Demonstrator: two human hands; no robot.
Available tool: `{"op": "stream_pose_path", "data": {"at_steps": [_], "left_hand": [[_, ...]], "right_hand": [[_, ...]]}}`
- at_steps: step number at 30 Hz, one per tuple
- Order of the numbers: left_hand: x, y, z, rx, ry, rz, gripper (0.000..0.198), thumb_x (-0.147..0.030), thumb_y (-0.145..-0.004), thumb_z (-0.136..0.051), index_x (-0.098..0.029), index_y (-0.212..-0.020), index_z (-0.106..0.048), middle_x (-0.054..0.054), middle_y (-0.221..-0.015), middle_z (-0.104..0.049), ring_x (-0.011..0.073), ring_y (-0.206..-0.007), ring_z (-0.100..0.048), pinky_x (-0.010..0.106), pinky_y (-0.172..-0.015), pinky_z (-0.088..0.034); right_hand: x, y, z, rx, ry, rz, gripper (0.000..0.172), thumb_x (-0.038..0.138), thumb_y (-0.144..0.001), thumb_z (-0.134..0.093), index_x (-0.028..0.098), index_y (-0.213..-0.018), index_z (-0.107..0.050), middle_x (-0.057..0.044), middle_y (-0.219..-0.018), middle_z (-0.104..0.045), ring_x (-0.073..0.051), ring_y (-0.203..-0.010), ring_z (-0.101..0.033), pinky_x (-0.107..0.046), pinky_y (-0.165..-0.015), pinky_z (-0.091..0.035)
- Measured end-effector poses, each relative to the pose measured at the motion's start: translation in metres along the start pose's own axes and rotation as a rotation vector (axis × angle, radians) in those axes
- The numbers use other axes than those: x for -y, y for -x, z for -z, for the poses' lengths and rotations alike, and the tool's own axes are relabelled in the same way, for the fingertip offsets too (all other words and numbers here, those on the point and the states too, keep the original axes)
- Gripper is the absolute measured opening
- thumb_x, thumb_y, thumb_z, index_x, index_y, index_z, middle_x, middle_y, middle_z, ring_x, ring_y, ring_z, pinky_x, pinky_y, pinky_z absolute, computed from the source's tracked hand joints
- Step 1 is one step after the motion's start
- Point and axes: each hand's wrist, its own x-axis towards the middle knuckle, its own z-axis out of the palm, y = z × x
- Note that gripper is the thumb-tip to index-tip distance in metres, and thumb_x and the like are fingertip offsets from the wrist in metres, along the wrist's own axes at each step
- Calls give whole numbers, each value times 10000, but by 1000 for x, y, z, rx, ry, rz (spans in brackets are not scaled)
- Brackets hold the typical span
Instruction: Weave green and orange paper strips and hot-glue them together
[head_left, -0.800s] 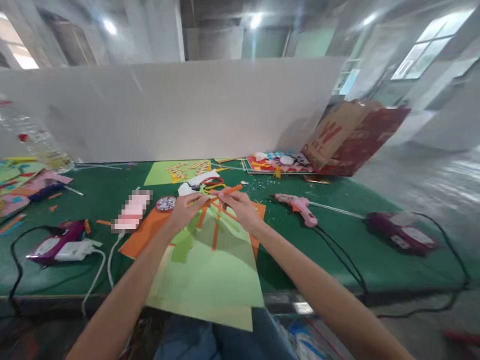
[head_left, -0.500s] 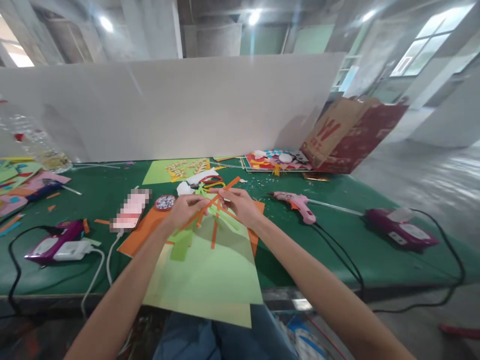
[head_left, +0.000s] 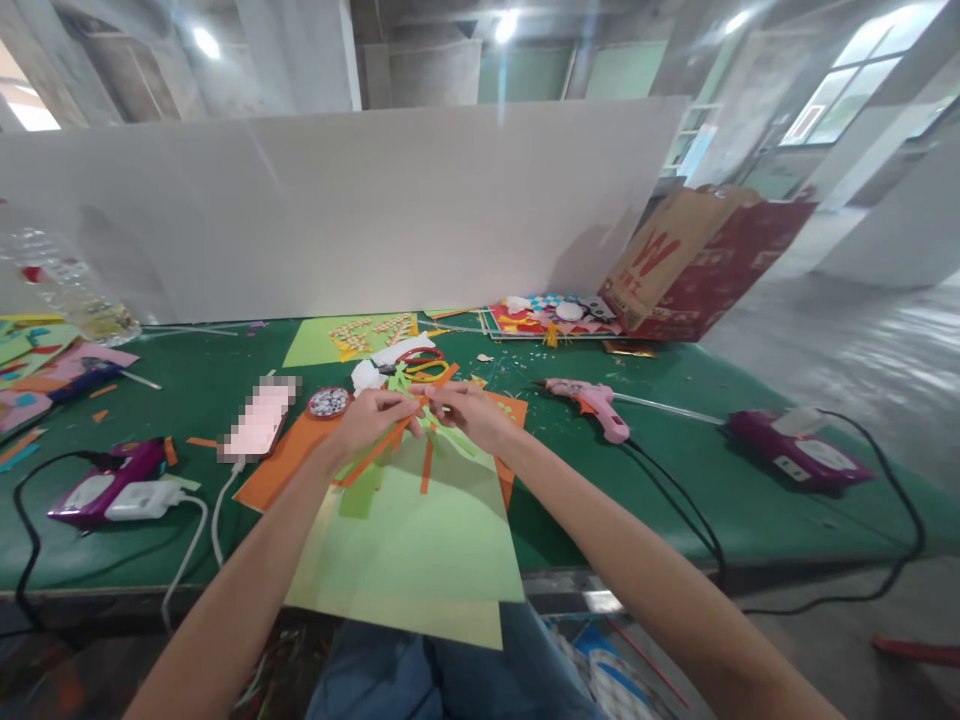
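Note:
Both my hands meet over a light green paper sheet (head_left: 420, 545) that overhangs the table's front edge. My left hand (head_left: 371, 417) pinches the middle of a long orange paper strip (head_left: 375, 450), which slants down to the left. My right hand (head_left: 469, 412) pinches the same strip near its upper end (head_left: 448, 374). Loose orange and green strips (head_left: 427, 465) lie on the sheet under my hands. An orange sheet (head_left: 289, 470) lies beneath the green one.
On the green table (head_left: 675, 470): a pink glue gun (head_left: 596, 402) with black cord right of my hands, a purple device (head_left: 799, 455) far right, another purple device (head_left: 109, 485) left, a phone (head_left: 259, 420), a round dish (head_left: 330, 402), scissors (head_left: 420, 362), a cardboard box (head_left: 697, 265), a white partition (head_left: 337, 210).
The orange strip has swung from nearly level to slanting down-left between my hands. My hands have stayed close together over the green sheet.

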Motion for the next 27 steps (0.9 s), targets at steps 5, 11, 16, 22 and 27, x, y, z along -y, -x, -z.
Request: {"op": "stream_pose_path", "data": {"at_steps": [5,11,16,22,27], "left_hand": [[0,0,-2,7,-8,16,354,-429,-792,-559,-161,-622,-715,46,-648,-710,145,-645,-578,238,-636,-423],[4,-1,-1,40,-22,-14,359,-413,-811,-545,-155,-620,-707,51,-637,-702,125,-585,-539,234,-586,-404],[1,0,-3,29,-60,1,381,-431,-819,-524,-161,-613,-696,50,-673,-704,134,-607,-562,236,-587,-418],[1,30,37,-295,-376,-19,393,-473,-872,-416,-195,-854,-693,39,-919,-734,203,-865,-639,260,-745,-447],[19,74,97,-580,-759,151,271,-354,-884,-369,-215,-854,-600,57,-936,-712,247,-907,-620,317,-801,-420]], "right_hand": [[2,0,1,-47,-41,-4,402,468,-565,-752,194,-419,-497,-22,-549,-466,-178,-816,-516,-277,-499,-180],[2,-1,3,-68,-78,-50,371,434,-559,-751,185,-435,-506,3,-556,-481,-98,-584,-402,-291,-500,-165],[2,-2,6,-115,-132,-51,260,402,-562,-754,171,-627,-658,50,-520,-421,-68,-509,-306,-281,-492,-143],[-1,-1,8,-151,-154,-109,289,394,-536,-751,160,-698,-699,49,-533,-415,-71,-520,-346,-270,-473,-143],[-1,-4,6,-165,-155,-126,268,389,-532,-741,164,-668,-693,48,-513,-405,-74,-506,-333,-275,-469,-141]]}}
